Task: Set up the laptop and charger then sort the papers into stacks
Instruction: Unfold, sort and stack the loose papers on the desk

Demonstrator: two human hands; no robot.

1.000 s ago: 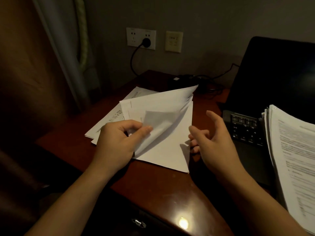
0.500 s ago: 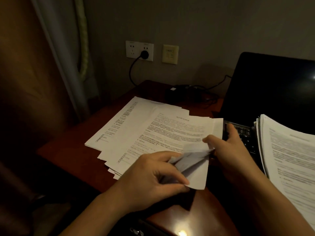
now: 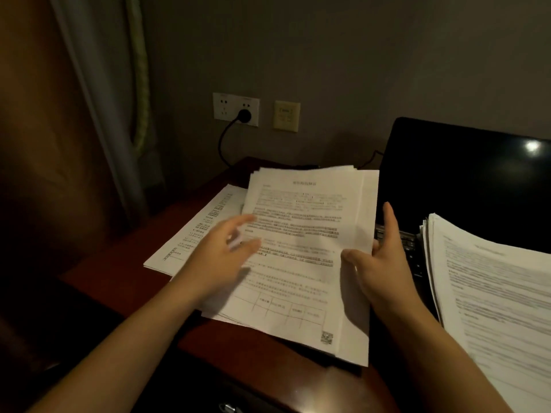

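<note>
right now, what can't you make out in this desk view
All in the head view:
Left hand: motion-blurred; whether it touches the middle stack is unclear.
Print on that stack: too blurred to read.
Right stack: cut off by the right and bottom edges.
Laptop keyboard: mostly hidden by the right hand and the right stack.
Charger cable: its desk end is hidden behind the middle stack.
</note>
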